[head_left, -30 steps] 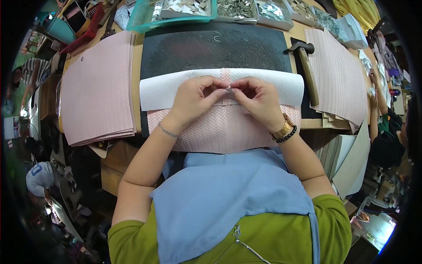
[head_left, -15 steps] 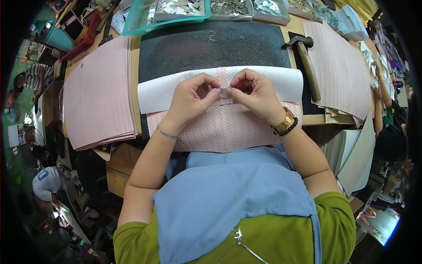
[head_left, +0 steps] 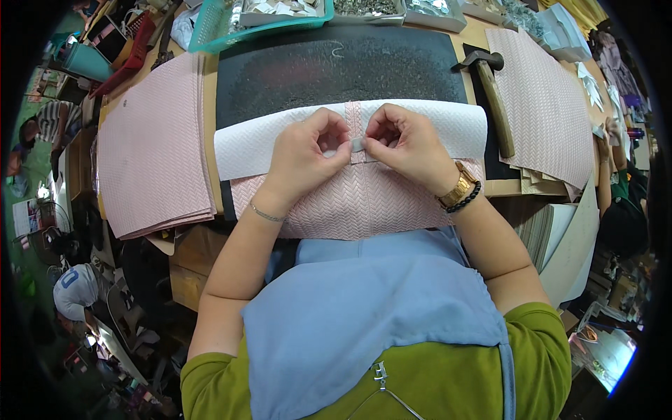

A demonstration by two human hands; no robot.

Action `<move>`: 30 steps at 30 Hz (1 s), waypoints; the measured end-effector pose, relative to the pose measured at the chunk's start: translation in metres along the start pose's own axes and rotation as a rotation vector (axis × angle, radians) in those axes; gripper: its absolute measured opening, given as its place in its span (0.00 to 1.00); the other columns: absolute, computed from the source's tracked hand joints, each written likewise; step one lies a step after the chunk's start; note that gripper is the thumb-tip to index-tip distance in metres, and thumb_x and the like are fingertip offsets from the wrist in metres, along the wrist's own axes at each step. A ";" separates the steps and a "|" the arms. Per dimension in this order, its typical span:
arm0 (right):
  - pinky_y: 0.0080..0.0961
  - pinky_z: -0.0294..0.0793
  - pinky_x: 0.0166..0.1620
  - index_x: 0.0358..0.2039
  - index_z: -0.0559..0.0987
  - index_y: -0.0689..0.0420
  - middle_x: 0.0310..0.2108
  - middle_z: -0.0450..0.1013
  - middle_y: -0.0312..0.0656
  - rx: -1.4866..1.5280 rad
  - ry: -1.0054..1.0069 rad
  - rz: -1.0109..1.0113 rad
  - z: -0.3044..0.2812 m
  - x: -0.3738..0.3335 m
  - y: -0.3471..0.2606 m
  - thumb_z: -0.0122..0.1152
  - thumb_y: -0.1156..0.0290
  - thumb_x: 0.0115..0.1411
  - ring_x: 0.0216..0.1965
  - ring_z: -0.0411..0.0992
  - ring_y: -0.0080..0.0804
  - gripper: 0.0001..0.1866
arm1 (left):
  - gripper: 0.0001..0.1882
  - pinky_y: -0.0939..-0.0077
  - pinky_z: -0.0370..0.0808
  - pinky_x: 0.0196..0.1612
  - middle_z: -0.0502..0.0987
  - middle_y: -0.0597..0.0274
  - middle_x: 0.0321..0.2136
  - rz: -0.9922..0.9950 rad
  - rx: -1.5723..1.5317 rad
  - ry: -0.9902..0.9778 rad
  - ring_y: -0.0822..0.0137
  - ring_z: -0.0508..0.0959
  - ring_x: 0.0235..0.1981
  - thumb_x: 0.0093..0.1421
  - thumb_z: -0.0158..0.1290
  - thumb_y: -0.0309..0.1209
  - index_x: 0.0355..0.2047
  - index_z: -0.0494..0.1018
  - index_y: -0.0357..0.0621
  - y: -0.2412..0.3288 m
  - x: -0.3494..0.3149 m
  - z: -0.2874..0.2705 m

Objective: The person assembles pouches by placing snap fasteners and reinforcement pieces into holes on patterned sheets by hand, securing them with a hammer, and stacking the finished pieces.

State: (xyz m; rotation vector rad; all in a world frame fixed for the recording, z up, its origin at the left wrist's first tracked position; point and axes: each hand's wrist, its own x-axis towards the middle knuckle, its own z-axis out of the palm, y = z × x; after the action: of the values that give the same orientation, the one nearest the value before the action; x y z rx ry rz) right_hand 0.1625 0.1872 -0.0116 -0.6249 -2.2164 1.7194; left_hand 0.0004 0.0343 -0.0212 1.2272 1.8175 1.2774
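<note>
A pink herringbone-textured sheet (head_left: 329,203) lies before me, its far part folded over to show a white side (head_left: 252,143). A pink braided strip (head_left: 354,113) runs down the middle of the fold. Over that strip, my left hand (head_left: 311,147) and my right hand (head_left: 409,147) pinch a small pale tab (head_left: 357,144) between thumbs and forefingers, one hand at each end. The tab sits close to the fold's edge; the fingertips partly cover it.
Beyond the sheet lies a worn black mat (head_left: 336,70). A hammer (head_left: 493,105) rests right of it. Stacks of pink sheets (head_left: 154,147) flank the work. A teal basket (head_left: 273,31) and boxes of small metal parts (head_left: 367,8) line the back. Other people (head_left: 77,287) are at both sides.
My fingertips have drawn slightly apart, and more of the pale tab shows between them. The sheet stays almost in place.
</note>
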 end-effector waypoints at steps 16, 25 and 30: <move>0.36 0.78 0.36 0.36 0.76 0.61 0.27 0.78 0.47 -0.316 -0.035 -0.141 0.007 0.009 -0.017 0.65 0.78 0.54 0.29 0.79 0.44 0.09 | 0.15 0.85 0.68 0.33 0.80 0.72 0.29 -0.069 0.108 0.044 0.83 0.69 0.27 0.56 0.64 0.27 0.44 0.74 0.45 0.011 0.005 0.004; 0.22 0.73 0.32 0.35 0.75 0.60 0.26 0.72 0.33 -0.149 -0.102 -0.035 -0.004 0.014 -0.002 0.68 0.78 0.58 0.27 0.70 0.19 0.09 | 0.17 0.81 0.73 0.37 0.79 0.68 0.29 -0.155 0.065 -0.080 0.81 0.76 0.32 0.57 0.62 0.25 0.45 0.72 0.42 0.006 0.009 -0.005; 0.29 0.80 0.37 0.36 0.77 0.63 0.28 0.79 0.44 -0.194 -0.112 -0.029 -0.008 0.018 -0.002 0.68 0.74 0.55 0.30 0.79 0.32 0.10 | 0.16 0.80 0.75 0.38 0.78 0.66 0.29 -0.117 0.031 -0.058 0.80 0.78 0.33 0.57 0.61 0.24 0.45 0.71 0.39 0.007 0.012 -0.002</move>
State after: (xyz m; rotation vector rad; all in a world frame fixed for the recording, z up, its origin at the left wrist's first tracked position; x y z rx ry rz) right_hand 0.1500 0.2025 -0.0083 -0.5476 -2.4784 1.5733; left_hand -0.0034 0.0449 -0.0137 1.1445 1.8457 1.1415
